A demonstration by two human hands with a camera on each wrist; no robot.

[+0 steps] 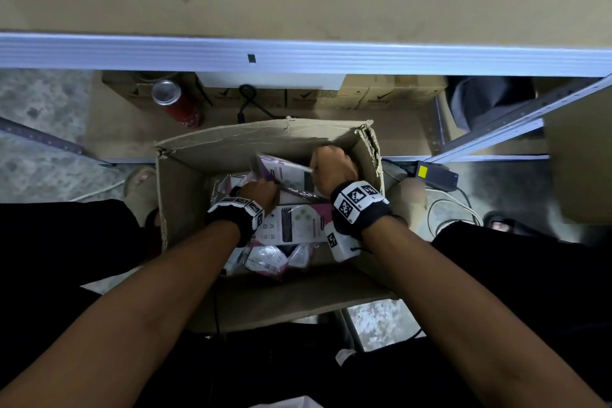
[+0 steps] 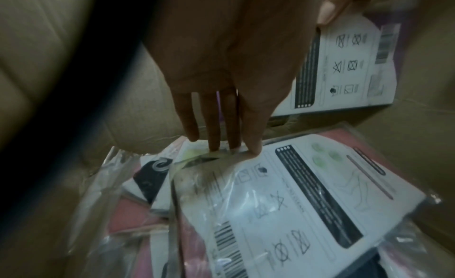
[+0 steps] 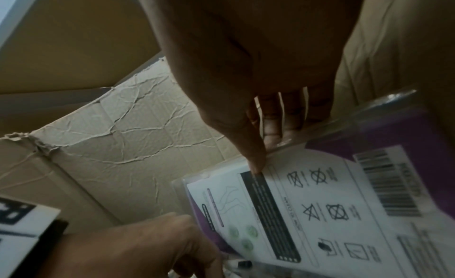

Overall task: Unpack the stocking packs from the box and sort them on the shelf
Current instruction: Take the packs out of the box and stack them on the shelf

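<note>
Stocking packs: loose pile in the cardboard box (image 1: 185, 209), directly under both hands; one purple pack (image 1: 291, 175) is tilted up against the far wall, above a pink pack (image 1: 298, 222) lying flat.
Right hand (image 1: 332, 169): fingers curled behind the purple pack's top edge, thumb (image 3: 256, 161) pressed on its printed face; a pinch grip through the clear wrapper.
Left hand (image 1: 260, 192): fingers straight and close together, tips (image 2: 253, 152) touching the edge of the pink pack; thumb (image 2: 329, 10) resting on the purple pack just beside it. It does not look closed round anything.
Shelf: the blue-edged shelf board (image 1: 298, 55) runs well beyond the hands, past the box; no packs show on it.
Step in hand: judged to be lifting the purple pack clear of the box.
Technique: grip the card insert, not the wrapper alone, since the film probably slides. Use the left fingertips to hold the pink pack down so it does not lift along.
Risk: the torn box corner (image 1: 369, 139), just beyond the right hand, could snag the wrapper; raise the pack straight up.
Remaining: most packs appear unsorted.
</note>
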